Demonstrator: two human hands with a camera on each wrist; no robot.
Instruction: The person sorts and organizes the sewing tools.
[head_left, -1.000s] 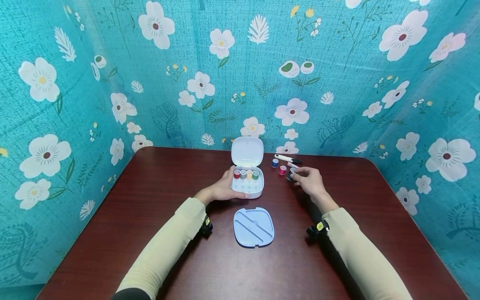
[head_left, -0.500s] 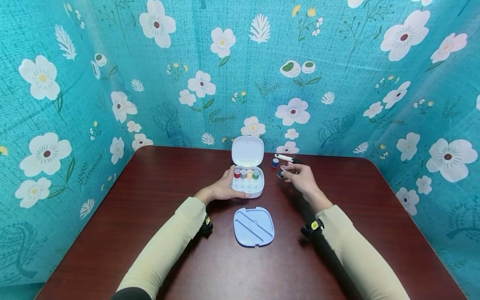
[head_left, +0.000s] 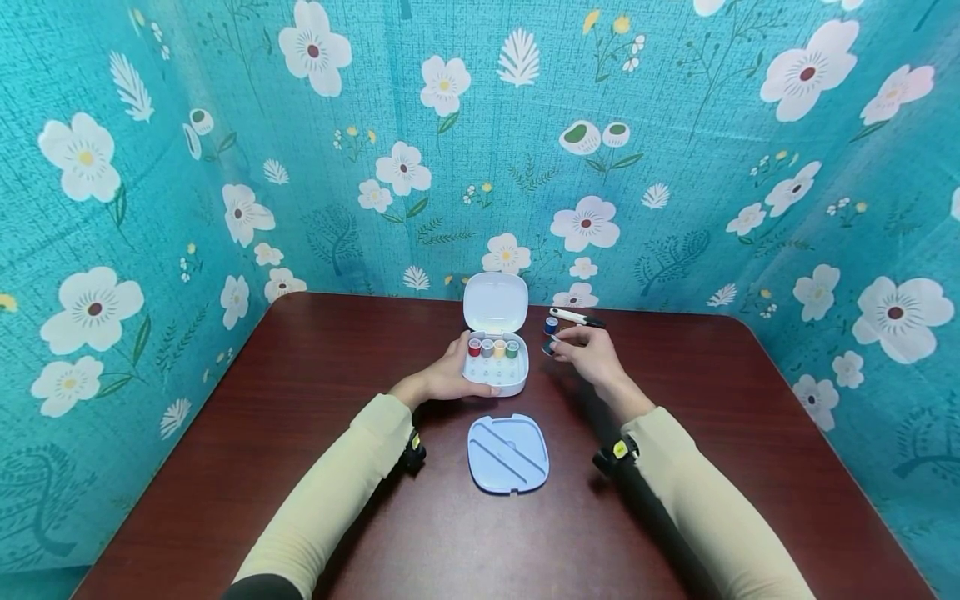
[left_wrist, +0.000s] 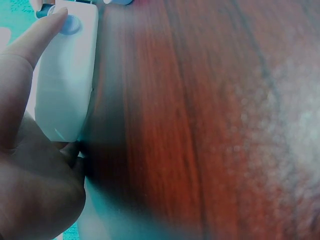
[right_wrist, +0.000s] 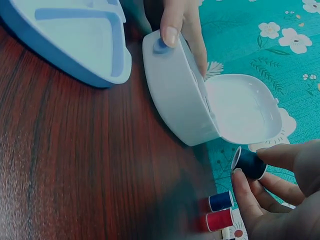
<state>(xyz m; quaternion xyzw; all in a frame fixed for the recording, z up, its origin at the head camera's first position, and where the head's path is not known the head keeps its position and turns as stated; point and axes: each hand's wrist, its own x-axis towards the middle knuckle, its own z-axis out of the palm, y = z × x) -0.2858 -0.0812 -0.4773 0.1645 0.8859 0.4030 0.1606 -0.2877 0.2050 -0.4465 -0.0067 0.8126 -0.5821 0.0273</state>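
A white sewing box (head_left: 514, 388) stands with its lid (head_left: 495, 302) raised. Inside it, a row of thread spools in red, grey, cream and green sits along the back, with bare pegs in front. My left hand (head_left: 447, 375) grips the box at its left side, thumb along the front wall near a round bluish button (right_wrist: 161, 47). To the right of the box, my right hand (head_left: 592, 357) pinches a dark thread spool (right_wrist: 251, 164) between thumb and fingers. Near it on the table are a blue spool (right_wrist: 221, 201) and a red-pink spool (right_wrist: 219, 220), which my hand hides in the head view.
A light blue divided tray (head_left: 487, 479) lies in front of the box. Behind my right hand is a white-and-black pen-like tool (head_left: 576, 317). Flowered turquoise cloth (head_left: 450, 167) hangs at the table's back edge and sides.
My right hand has moved left toward the box with the dark spool, passing over the pink spool. My left hand and the box stay in place.
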